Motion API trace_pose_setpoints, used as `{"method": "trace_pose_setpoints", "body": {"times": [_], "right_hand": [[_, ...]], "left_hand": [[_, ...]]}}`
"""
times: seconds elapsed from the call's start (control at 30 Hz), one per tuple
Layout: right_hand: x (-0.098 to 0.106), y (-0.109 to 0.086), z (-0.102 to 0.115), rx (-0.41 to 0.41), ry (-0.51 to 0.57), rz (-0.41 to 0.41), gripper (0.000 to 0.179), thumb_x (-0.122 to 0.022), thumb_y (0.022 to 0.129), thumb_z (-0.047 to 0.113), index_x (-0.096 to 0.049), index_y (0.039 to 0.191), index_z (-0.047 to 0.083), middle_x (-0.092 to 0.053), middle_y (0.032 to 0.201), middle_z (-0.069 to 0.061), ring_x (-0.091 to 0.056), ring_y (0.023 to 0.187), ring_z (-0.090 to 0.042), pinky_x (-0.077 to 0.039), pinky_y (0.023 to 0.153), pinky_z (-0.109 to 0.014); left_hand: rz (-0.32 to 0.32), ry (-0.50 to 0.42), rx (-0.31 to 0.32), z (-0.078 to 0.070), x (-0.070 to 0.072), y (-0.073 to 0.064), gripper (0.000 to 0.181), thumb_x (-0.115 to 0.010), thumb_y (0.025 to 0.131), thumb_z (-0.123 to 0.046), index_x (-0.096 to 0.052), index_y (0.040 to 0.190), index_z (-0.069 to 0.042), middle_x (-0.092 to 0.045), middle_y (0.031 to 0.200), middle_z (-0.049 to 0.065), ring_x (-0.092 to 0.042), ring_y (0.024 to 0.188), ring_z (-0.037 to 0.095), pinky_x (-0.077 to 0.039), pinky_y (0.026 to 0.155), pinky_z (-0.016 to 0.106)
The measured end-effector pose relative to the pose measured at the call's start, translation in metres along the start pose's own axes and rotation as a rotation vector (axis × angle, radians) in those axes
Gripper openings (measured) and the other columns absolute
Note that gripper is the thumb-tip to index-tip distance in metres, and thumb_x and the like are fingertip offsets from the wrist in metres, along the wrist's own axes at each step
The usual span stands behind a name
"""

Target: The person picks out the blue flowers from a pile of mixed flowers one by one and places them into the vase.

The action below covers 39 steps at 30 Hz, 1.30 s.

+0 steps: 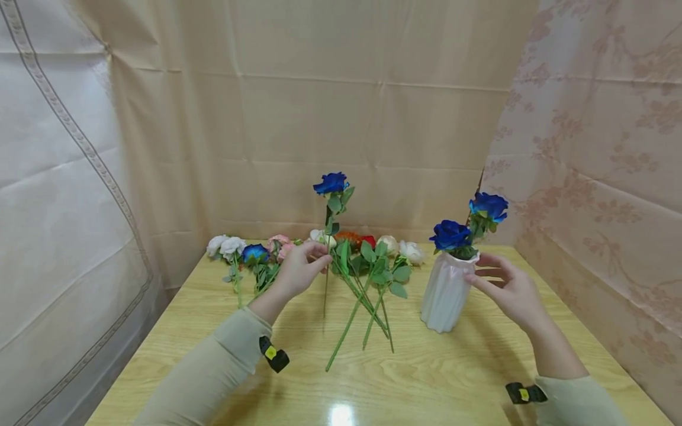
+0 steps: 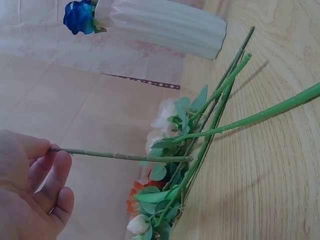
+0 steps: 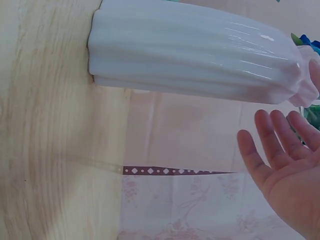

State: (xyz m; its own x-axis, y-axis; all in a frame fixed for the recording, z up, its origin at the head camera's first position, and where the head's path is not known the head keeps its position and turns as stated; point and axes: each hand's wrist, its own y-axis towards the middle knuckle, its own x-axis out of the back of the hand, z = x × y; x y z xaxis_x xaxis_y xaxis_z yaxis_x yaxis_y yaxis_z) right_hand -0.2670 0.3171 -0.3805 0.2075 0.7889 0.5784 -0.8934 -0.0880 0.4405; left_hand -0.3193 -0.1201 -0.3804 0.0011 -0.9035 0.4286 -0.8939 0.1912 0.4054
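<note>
My left hand (image 1: 298, 271) pinches the stem of a blue rose (image 1: 331, 183) between thumb and fingertips, holding it upright above the table. In the left wrist view the bare stem (image 2: 125, 157) runs out from the fingertips, its cut end off the tabletop. On the right stands a white fluted vase (image 1: 446, 294) with two blue roses (image 1: 450, 235) in it. My right hand (image 1: 515, 294) is at the vase's neck, fingers fairly straight and spread, thumb by the rim. Whether the thumb touches the vase, I cannot tell.
Several flowers with green stems (image 1: 351, 319) lie crossed mid-table, among them a white rose (image 1: 411, 252) and an orange flower (image 1: 348, 238). Farther left lie white flowers (image 1: 232, 247), pink ones (image 1: 279, 244) and another blue rose (image 1: 255, 254). Curtains (image 1: 341, 118) enclose the wooden table (image 1: 415, 384).
</note>
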Motion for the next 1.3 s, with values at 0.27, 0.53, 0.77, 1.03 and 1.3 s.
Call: {"method": "trace_pose_setpoints", "body": {"times": [0.27, 0.53, 0.77, 1.03, 1.3], "right_hand": [[0.003, 0.000, 0.006, 0.064, -0.004, -0.107, 0.042, -0.077, 0.095, 0.022, -0.064, 0.131, 0.004, -0.067, 0.116, -0.014, -0.062, 0.096, 0.001, -0.050, 0.078, -0.010], [0.000, 0.001, 0.010, 0.115, 0.043, -0.228, 0.028, -0.079, 0.091, 0.009, -0.072, 0.117, 0.003, -0.070, 0.102, -0.006, -0.064, 0.089, -0.001, -0.051, 0.076, -0.010], [-0.002, 0.002, 0.021, 0.164, 0.109, -0.257, 0.023, -0.078, 0.088, -0.003, -0.072, 0.110, -0.003, -0.070, 0.094, 0.009, -0.065, 0.084, -0.002, -0.052, 0.071, -0.012], [-0.009, 0.000, 0.039, 0.242, 0.153, -0.211, 0.025, -0.077, 0.086, -0.010, -0.072, 0.109, -0.004, -0.071, 0.098, -0.001, -0.066, 0.085, -0.003, -0.053, 0.073, -0.014], [-0.018, 0.003, 0.053, 0.379, 0.227, -0.165, 0.033, -0.074, 0.081, -0.021, -0.070, 0.110, -0.008, -0.071, 0.096, -0.015, -0.069, 0.087, -0.005, -0.055, 0.072, -0.015]], "left_hand": [[0.003, -0.012, 0.006, 0.000, 0.001, -0.001, 0.013, -0.070, 0.098, -0.012, -0.070, 0.109, -0.005, -0.069, 0.096, 0.005, -0.069, 0.076, 0.020, -0.057, 0.069, 0.035], [0.008, -0.034, 0.017, -0.001, 0.000, -0.003, 0.013, -0.070, 0.098, -0.009, -0.070, 0.109, -0.003, -0.068, 0.096, 0.006, -0.070, 0.076, 0.025, -0.058, 0.070, 0.043], [0.025, -0.047, 0.019, -0.002, -0.001, -0.005, 0.013, -0.070, 0.099, -0.013, -0.071, 0.110, -0.005, -0.069, 0.095, 0.005, -0.070, 0.078, 0.031, -0.058, 0.068, 0.039], [0.045, -0.033, 0.014, -0.001, -0.002, -0.007, 0.015, -0.069, 0.100, -0.016, -0.073, 0.111, -0.008, -0.071, 0.096, 0.003, -0.071, 0.080, 0.032, -0.057, 0.068, 0.037], [0.052, -0.025, 0.013, -0.001, -0.003, -0.009, 0.015, -0.069, 0.100, -0.017, -0.074, 0.112, -0.008, -0.072, 0.097, 0.004, -0.070, 0.077, 0.023, -0.055, 0.066, 0.036]]}}
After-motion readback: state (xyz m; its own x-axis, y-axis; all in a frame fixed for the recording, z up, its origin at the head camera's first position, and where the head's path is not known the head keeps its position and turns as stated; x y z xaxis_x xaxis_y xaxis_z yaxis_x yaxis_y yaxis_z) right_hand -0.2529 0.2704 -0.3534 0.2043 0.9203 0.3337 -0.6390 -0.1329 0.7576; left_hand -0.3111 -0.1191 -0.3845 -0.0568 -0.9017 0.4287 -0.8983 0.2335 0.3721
